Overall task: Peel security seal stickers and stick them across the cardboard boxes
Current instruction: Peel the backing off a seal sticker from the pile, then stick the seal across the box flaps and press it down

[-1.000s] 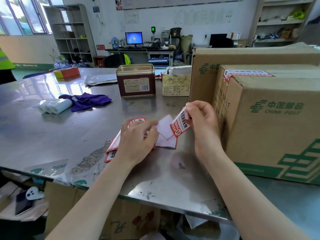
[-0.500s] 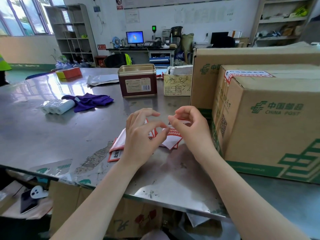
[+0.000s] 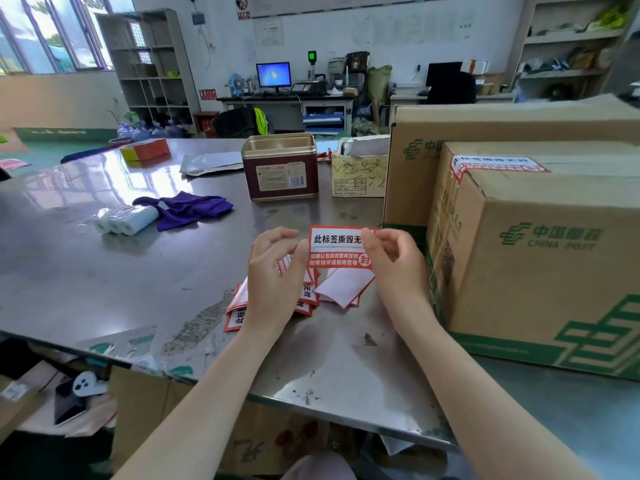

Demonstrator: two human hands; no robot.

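Currently, a red-and-white seal sticker (image 3: 337,249) is pinched at its two ends by the left hand (image 3: 275,271) and the right hand (image 3: 393,263), held flat above the sticker pile (image 3: 304,301) on the counter (image 3: 104,271), just left of the nearest cardboard box (image 3: 540,258).

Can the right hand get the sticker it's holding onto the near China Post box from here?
Probably yes. The right hand pinches the sticker beside the near box, with nothing between them; the left hand holds its other edge.
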